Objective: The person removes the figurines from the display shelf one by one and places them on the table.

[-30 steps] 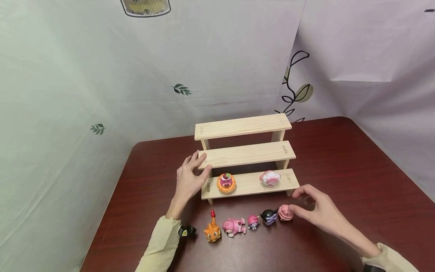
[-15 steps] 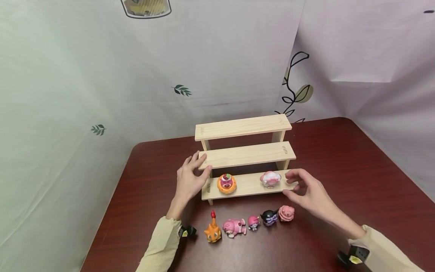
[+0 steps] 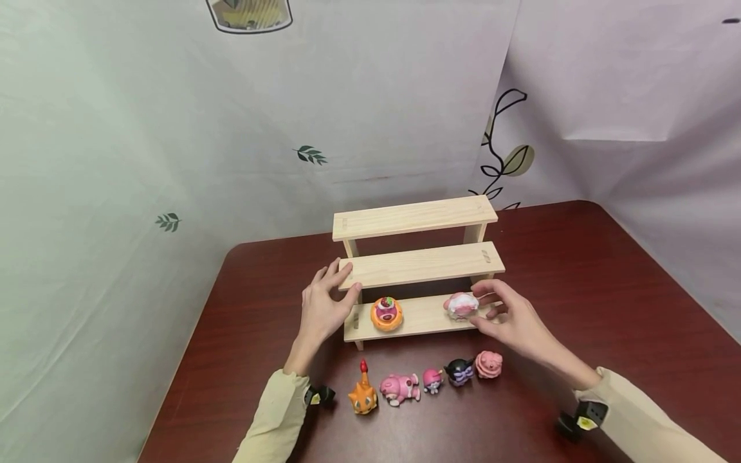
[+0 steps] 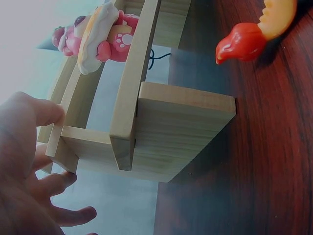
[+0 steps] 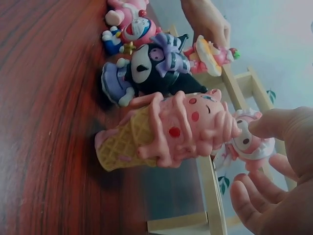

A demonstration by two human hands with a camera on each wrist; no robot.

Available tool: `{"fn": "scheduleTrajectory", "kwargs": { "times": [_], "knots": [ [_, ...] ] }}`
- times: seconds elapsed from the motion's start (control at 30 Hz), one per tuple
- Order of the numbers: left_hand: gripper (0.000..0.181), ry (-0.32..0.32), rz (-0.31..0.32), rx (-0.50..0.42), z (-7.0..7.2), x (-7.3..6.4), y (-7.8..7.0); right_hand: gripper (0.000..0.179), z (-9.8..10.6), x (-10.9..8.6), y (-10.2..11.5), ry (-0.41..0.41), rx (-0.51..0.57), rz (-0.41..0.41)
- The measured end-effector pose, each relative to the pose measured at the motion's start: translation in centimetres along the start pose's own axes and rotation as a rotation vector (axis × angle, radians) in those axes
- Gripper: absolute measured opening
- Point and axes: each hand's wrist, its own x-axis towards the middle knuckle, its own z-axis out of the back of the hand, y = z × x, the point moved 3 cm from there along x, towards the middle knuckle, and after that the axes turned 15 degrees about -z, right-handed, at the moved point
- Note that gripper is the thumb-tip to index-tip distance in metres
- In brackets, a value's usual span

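My left hand (image 3: 325,301) holds the left end of the middle shelf of a wooden three-step display stand (image 3: 417,265). In the left wrist view its fingers are around that board end. My right hand (image 3: 515,318) is at the right of a pink-and-white figurine (image 3: 462,307) on the lowest step, thumb and fingers spread at its near side. In the right wrist view the thumb overlaps this figurine (image 5: 247,142); firm contact cannot be made out. An orange-ringed figurine with a strawberry top (image 3: 386,314) stands further left on the same step.
In front of the stand a row runs across the dark red table (image 3: 260,334): an orange figurine with a red tail tip (image 3: 363,395), a pink lying figurine (image 3: 399,388), a small pink-capped figurine (image 3: 431,379), a black-hooded figurine (image 3: 459,372) and a pink ice-cream-cone figurine (image 3: 489,364).
My right hand has moved left and away from me, from beside the pink ice-cream-cone figurine to the pink-and-white figurine on the lowest step. The left hand has stayed on the stand.
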Motion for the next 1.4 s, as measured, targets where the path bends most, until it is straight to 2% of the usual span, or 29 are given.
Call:
{"fn": "scheduleTrajectory", "kwargs": {
  "times": [0.4, 0.77, 1.4],
  "knots": [
    [0.045, -0.003, 0.001, -0.004, 0.0, 0.0, -0.1, 0.044, -0.9, 0.7, -0.3, 0.037, 0.004, -0.021],
    [0.045, 0.001, 0.002, 0.003, 0.0, -0.1, 0.0, 0.046, -1.5, 1.1, 0.1, 0.054, 0.012, 0.025],
    [0.045, -0.009, -0.007, -0.002, 0.1, 0.0, -0.1, 0.045, -1.5, 1.3, -0.1, 0.095, -0.001, -0.042]
  ]
}}
